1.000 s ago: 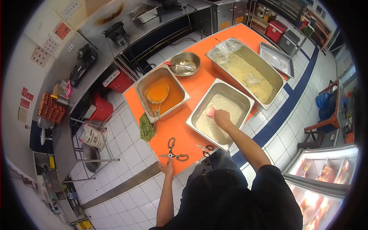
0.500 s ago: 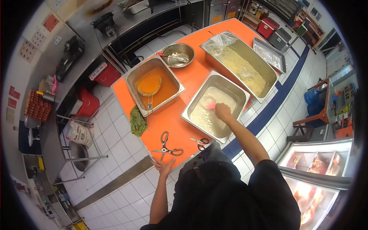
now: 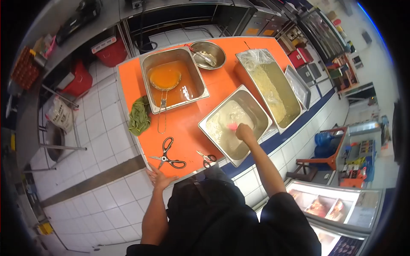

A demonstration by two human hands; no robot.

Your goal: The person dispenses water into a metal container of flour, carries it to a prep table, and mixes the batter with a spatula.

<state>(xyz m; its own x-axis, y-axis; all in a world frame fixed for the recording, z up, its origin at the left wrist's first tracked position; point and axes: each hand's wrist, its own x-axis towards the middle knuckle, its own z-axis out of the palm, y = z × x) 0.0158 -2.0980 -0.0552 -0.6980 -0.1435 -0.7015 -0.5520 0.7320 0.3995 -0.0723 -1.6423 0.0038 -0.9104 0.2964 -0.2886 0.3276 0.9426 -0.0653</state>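
My right hand [image 3: 244, 133] is closed around a pink utensil [image 3: 232, 126], perhaps a scoop, whose lower part dips into pale, creamy batter [image 3: 228, 115]. The batter lies in a deep steel pan [image 3: 234, 158] at the table's near right side. My left hand [image 3: 160, 179] rests at the table's near edge, fingers apart and holding nothing. Just beyond it lie large black-handled scissors [image 3: 165, 158], spread apart. Smaller scissors [image 3: 208, 160] lie between them and the batter pan.
Another steel pan [image 3: 198, 96] holds orange liquid and a wire strainer [image 3: 164, 91]. Behind stand a steel bowl [image 3: 220, 55] with tongs and a long pan [image 3: 294, 113] of pale crumbs with plastic. A green cloth [image 3: 139, 116] lies at the orange table's [image 3: 183, 128] left edge.
The camera view has turned and shifted, moving the table leftward in view. My right hand still holds the pink utensil, which has moved toward the near side of the batter.
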